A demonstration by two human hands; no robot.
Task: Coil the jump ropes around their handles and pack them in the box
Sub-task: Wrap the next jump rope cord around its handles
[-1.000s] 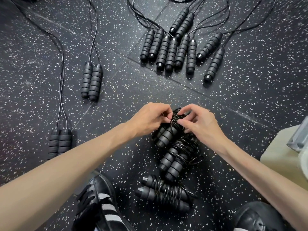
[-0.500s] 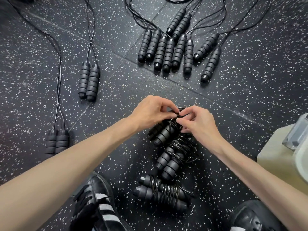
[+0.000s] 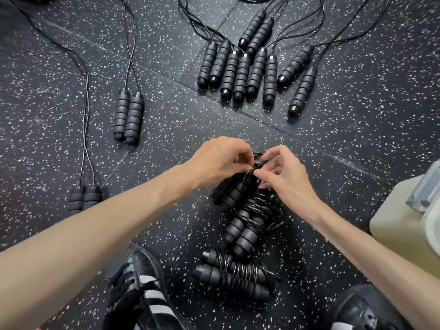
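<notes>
We've got both hands on the top bundle: left hand and right hand pinching the cord end, prob. tucking it so the coil holds. Bundle sits on the floor, stacked w/ two finished ones.

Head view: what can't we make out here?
- Rope end on the bundle in hand: hidden behind the fingertips of the left hand and right hand.
- Box: only a pale corner shows at the right edge; cut off, interior unseen.
- Loose ropes at the top: cords run off the frame edge, so pairing of the handles is unclear.
- Lower-left handle pair: bottom ends hidden by the left forearm.
</notes>
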